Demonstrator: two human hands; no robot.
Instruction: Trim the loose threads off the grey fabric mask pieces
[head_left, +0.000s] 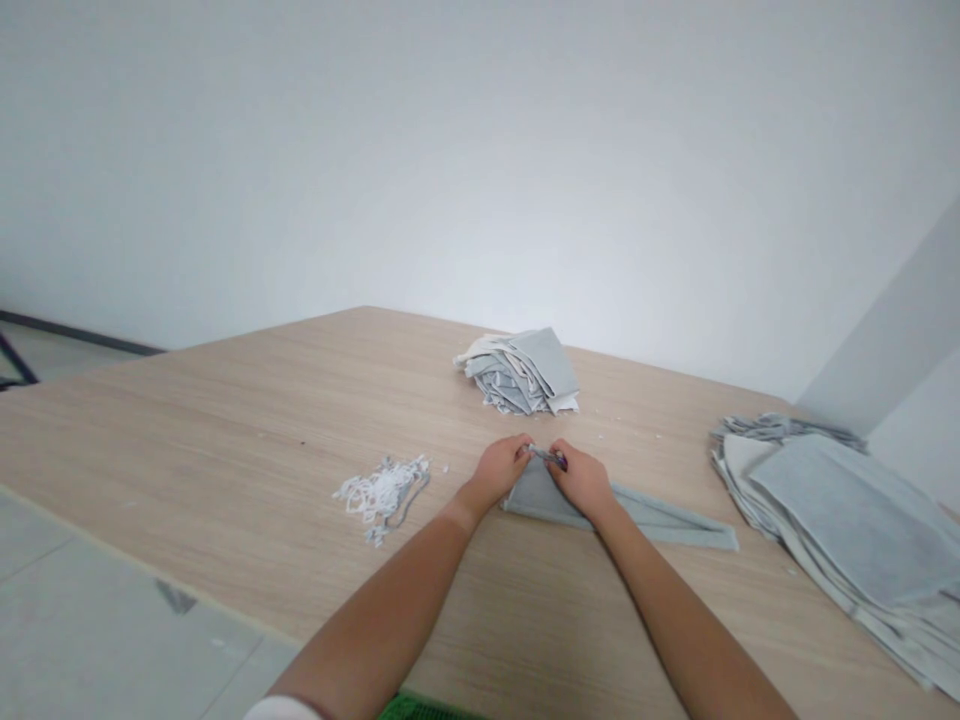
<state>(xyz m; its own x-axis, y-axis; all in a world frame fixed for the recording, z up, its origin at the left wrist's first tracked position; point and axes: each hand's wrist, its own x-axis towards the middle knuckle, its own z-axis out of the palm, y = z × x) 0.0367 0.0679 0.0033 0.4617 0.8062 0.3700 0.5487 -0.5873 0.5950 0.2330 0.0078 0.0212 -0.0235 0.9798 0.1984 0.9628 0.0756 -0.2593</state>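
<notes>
A folded grey cloth piece [652, 517] lies on the wooden table [225, 420] in front of me. My left hand [501, 470] pinches its far left corner, fingers closed. My right hand [581, 482] rests on the cloth beside it, fingers curled on the same edge; a small dark thing shows between the two hands, too small to name. Both forearms reach in from the lower edge of the view.
A heap of grey and white cloth pieces [521, 370] sits behind the hands. A wide stack of grey cloth sheets [840, 510] lies at the right. A small tangle of white and grey trimmings [382, 490] lies left of my hands. A white wall rises behind the table.
</notes>
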